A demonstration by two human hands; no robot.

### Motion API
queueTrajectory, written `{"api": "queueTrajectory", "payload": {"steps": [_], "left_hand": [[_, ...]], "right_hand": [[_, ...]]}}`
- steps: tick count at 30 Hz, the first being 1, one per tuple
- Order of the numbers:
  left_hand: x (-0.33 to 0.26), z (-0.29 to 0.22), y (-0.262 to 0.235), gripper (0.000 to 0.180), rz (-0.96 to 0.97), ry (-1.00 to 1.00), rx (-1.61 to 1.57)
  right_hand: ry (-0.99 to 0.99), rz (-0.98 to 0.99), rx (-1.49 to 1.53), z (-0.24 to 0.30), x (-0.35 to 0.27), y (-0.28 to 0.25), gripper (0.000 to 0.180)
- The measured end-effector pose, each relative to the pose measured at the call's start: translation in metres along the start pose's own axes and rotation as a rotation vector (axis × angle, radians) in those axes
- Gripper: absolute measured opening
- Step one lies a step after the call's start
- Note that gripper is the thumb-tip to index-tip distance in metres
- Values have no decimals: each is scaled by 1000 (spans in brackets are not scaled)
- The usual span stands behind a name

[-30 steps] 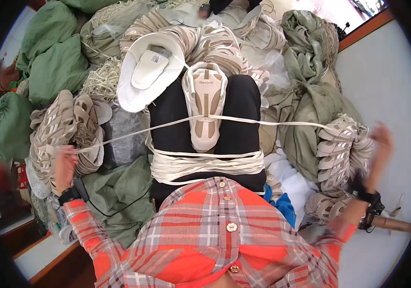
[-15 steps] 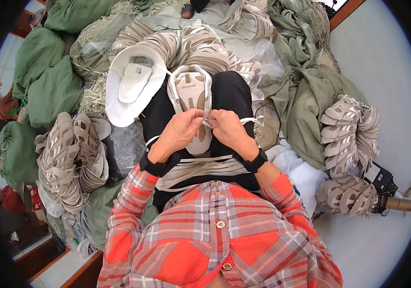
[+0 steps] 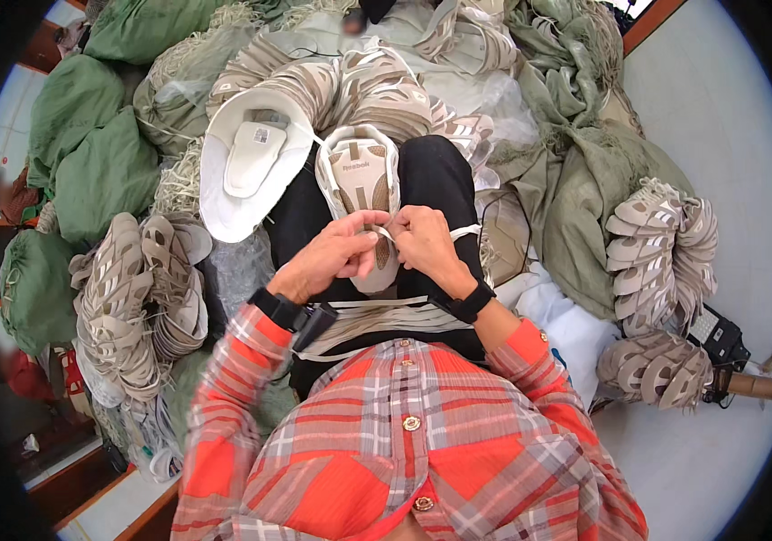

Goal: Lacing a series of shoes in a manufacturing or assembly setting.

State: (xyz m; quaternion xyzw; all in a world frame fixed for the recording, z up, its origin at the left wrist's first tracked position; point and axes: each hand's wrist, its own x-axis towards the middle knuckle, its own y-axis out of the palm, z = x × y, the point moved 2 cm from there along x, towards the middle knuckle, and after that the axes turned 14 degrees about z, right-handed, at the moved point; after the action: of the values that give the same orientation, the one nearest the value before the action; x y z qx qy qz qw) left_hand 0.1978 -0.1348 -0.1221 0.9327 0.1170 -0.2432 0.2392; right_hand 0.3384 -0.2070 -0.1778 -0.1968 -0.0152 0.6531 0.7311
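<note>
A beige and brown shoe upper (image 3: 356, 180) with white edging lies between my thighs, its tongue pointing away from me. Over its lower part, my right hand (image 3: 427, 243) pinches a white shoelace (image 3: 383, 233). My left hand (image 3: 339, 248) meets it from the left, index finger stretched across the upper and thumb bent below, with the lace at its fingertips. The lace's other end trails right past my right hand. A bundle of loose pale laces (image 3: 390, 325) lies across my lap. The toe of the upper is partly covered by my hands.
A white curved piece (image 3: 215, 185) with an insole-shaped pad (image 3: 253, 160) sits left of the upper. Stacked uppers lie ahead (image 3: 377, 90), at left (image 3: 115, 307) and at right (image 3: 647, 252). Green sacks (image 3: 102, 180) line the left. A dark keypad device (image 3: 718, 338) sits at right.
My left hand has turned and opened slightly, its wrist shifting left and down. A small white lace loop now shows between the hands. My right hand stays almost in place.
</note>
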Motion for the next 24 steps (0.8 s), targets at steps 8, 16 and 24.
{"api": "queueTrajectory", "payload": {"steps": [8, 16, 24], "left_hand": [[28, -37, -17, 27, 180, -273, 837], [63, -29, -28, 14, 223, 30, 1733], [27, -89, -15, 17, -128, 188, 2122]], "right_hand": [[-22, 32, 44, -12, -3, 1, 13], [-166, -8, -349, -6, -6, 5, 10], [-380, -122, -399, 22, -27, -29, 3]]}}
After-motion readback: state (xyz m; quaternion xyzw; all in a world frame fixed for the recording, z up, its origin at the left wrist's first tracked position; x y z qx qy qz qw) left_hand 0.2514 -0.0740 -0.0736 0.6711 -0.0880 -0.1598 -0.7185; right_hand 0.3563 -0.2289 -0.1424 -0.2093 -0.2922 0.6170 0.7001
